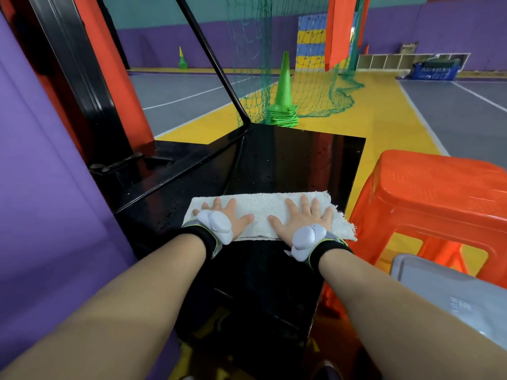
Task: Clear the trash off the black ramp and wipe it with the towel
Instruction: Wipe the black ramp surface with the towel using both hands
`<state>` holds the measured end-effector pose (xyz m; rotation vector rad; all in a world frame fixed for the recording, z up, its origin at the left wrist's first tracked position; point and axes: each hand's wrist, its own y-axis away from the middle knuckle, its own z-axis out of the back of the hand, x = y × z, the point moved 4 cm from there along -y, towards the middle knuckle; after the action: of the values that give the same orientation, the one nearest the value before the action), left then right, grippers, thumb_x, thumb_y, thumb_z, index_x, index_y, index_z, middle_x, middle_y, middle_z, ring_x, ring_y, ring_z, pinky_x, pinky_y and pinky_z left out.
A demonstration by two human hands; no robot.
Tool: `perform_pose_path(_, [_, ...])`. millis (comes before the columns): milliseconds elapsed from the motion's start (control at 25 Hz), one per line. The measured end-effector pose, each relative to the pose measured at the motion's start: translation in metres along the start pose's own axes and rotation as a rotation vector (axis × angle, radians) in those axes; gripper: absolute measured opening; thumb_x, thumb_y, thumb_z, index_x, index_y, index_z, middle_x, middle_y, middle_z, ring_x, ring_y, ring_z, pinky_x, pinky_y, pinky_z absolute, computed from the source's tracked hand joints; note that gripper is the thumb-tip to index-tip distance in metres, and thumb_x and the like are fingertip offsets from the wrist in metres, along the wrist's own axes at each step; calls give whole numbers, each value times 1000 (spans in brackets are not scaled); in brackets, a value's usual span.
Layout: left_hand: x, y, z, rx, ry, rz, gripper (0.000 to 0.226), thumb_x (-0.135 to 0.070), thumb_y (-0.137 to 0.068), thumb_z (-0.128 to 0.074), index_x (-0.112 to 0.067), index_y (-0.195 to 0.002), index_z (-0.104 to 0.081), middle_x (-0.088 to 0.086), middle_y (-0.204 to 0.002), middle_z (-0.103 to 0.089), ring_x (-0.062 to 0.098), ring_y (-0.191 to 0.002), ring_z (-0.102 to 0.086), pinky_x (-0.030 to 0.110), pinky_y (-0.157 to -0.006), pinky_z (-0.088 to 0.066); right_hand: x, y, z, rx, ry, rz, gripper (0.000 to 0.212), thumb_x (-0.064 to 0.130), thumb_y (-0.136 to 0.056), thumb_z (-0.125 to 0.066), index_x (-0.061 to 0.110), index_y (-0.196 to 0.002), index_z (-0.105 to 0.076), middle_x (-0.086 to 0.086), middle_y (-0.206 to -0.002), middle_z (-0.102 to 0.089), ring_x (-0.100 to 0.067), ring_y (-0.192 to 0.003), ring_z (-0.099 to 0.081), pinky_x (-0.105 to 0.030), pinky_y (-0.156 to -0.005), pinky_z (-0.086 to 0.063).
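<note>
Both forearms reach forward, roughly parallel. The left hand (pixel 225 219) and right hand (pixel 303 222) lie palm-down, fingers spread flat, side by side, each with a white device strapped on its back.

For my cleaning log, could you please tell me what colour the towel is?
White; the towel shows in the head view, under both hands.

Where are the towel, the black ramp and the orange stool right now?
towel (pixel 263 208): head view, bare middle strip between the hands.
black ramp (pixel 296 163): head view, glossy surface beyond the towel.
orange stool (pixel 439 187): head view, its seat top.
</note>
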<state>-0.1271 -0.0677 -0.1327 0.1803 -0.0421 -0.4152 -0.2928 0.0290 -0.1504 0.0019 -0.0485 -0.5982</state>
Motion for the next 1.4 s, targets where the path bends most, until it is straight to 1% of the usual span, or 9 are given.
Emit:
perform_pose_path(160, [-14, -6, -11, 1, 3, -29, 81, -81, -79, -13, -40, -148, 3, 5, -160, 6, 38, -144, 7, 63, -110, 3, 1, -9, -2, 15, 25, 1, 83, 78, -80, -12, 35, -150, -8, -4, -161, 1, -33, -146, 5, -60, -112, 5])
perform_pose_path(320, [-10, -15, -16, -32, 21, -29, 83, -82, -77, -10, -40, -147, 5, 5, -159, 9, 37, -143, 11, 63, -109, 8, 2, -22, -9, 18, 52, -8, 84, 78, -78, -11, 35, -150, -8, -3, -161, -1, -33, -146, 3, -60, -110, 5])
perform_pose_path(680, [-16, -40, -15, -46, 22, -15, 83, -82, -77, -10, -40, -147, 3, 5, -160, 6, 37, -143, 9, 64, -109, 6, 0, -54, -11, -1, 35, 31, 88, 80, -71, -9, 38, -149, -12, 0, -161, -6, -31, -146, 0, -59, -110, 4])
perform_pose_path(840, [-19, -55, -10, -59, 29, -12, 82, -82, -78, -11, -41, -147, 2, 4, -160, 5, 36, -144, 8, 63, -109, 6, 1, -74, -12, -12, 48, 29, 89, 80, -70, -8, 39, -149, -13, 0, -161, -7, -30, -146, -2, -59, -110, 1])
perform_pose_path(1000, [-19, -80, -8, -41, 38, -24, 81, -82, -78, -11, -42, -147, 4, 3, -160, 7, 36, -144, 10, 63, -109, 7, 4, -101, -17, -20, 59, 25, 91, 81, -68, -4, 39, -149, -11, 0, -161, -7, -29, -146, -2, -58, -109, 1])
perform_pose_path(1160, [-20, -114, -7, -63, 60, -26, 82, -83, -76, -12, -43, -147, 2, 2, -160, 6, 36, -144, 8, 63, -108, 6, 8, -129, -15, -57, 57, 25, 92, 82, -67, -3, 40, -148, -14, 1, -160, -11, -29, -146, -5, -58, -109, -2])
perform_pose_path(1280, [-20, -143, -5, -82, 73, -27, 87, -87, -70, -10, -45, -146, 1, 1, -160, 5, 36, -144, 7, 64, -106, 6, 9, -151, -14, -35, 62, 27, 87, 82, -73, -8, 40, -149, -12, 2, -161, -8, -28, -146, -3, -57, -110, -1])
perform_pose_path(1400, [-22, -175, -5, -82, 115, -28, 106, -93, -49, 0, -47, -145, 1, 0, -160, 6, 36, -144, 9, 62, -107, 9, 13, -179, -10, -31, 75, 35, 84, 80, -76, -11, 39, -149, -12, 3, -161, -8, -27, -147, -3, -56, -110, -4])
